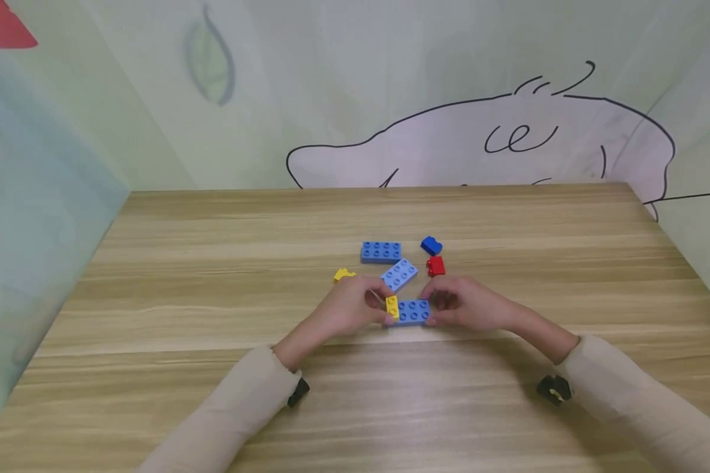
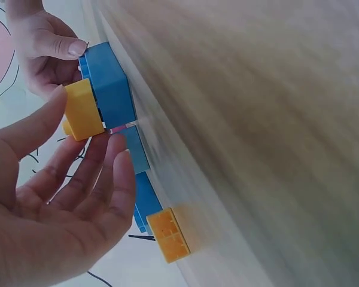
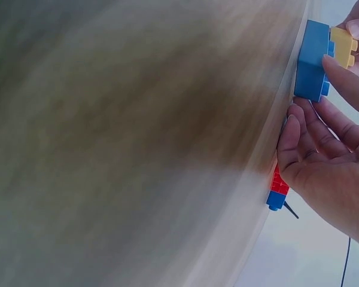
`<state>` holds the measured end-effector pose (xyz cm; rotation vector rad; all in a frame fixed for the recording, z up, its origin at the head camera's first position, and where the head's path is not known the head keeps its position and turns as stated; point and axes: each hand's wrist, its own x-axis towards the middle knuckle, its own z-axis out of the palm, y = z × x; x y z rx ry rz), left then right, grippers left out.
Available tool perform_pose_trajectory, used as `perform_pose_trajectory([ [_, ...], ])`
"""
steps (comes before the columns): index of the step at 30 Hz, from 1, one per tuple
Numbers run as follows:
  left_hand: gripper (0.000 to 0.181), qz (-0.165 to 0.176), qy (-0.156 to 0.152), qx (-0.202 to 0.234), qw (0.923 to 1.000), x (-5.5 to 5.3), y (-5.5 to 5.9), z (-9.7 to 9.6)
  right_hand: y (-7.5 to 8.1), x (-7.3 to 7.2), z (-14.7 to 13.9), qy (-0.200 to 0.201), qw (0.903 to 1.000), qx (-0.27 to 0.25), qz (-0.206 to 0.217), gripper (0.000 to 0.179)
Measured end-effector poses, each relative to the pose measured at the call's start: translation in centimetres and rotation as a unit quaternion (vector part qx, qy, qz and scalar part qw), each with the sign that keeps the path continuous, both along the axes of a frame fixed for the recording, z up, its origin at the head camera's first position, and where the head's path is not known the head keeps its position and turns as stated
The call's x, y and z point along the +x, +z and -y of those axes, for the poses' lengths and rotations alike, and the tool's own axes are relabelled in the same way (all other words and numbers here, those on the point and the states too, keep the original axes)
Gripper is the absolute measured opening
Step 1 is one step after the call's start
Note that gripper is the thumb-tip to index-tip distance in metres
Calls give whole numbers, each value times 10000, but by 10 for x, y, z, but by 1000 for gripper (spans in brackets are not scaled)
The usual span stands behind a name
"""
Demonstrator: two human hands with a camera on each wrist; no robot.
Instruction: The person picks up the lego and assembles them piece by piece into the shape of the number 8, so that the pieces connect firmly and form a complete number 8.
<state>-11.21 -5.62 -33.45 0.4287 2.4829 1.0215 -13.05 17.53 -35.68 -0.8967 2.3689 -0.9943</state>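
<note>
My left hand (image 1: pixel 349 307) pinches a small yellow two-stud brick (image 1: pixel 392 307) between thumb and fingers. That brick stands on the studded top of a blue building brick (image 1: pixel 414 311), at its left end; whether it is pressed fully down I cannot tell. Thumb and fingers of my right hand (image 1: pixel 478 305) hold the blue brick's right end. The left wrist view shows the yellow brick (image 2: pixel 84 110) against the stud side of the blue brick (image 2: pixel 112 89). In the right wrist view, bare studs show on the blue brick (image 3: pixel 311 63) near the right thumb.
Just behind the hands lie a lighter blue brick (image 1: pixel 400 274) at a slant and another blue brick (image 1: pixel 381 253). A red brick (image 1: pixel 436 266) and a dark blue curved brick (image 1: pixel 431 246) are at right, a yellow shaped piece (image 1: pixel 343 274) at left. A wall borders the wooden table (image 1: pixel 213 263).
</note>
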Motion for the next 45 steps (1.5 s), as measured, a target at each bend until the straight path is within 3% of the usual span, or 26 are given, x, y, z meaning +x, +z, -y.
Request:
perform_pose_trajectory([
  [14,28,30,111,36,9999,1,0,1,0,-2,-1,-25,10000,23,21,32],
  [19,29,72,137,61,9999,3,1,2,6,-5,-7,-321,9995,16,22,30],
  [26,30,83,165,12,9998,3,1,2,16,-15,-11,-643,9969,-21,-464,31],
  [34,30,79,173,11,9998,3,1,3,14,-26,-12,-892,9924,93,-848,32],
  [45,32,58,139,-6,9999,3,0,3,8,-36,-11,-1156,9895,522,-694,35],
])
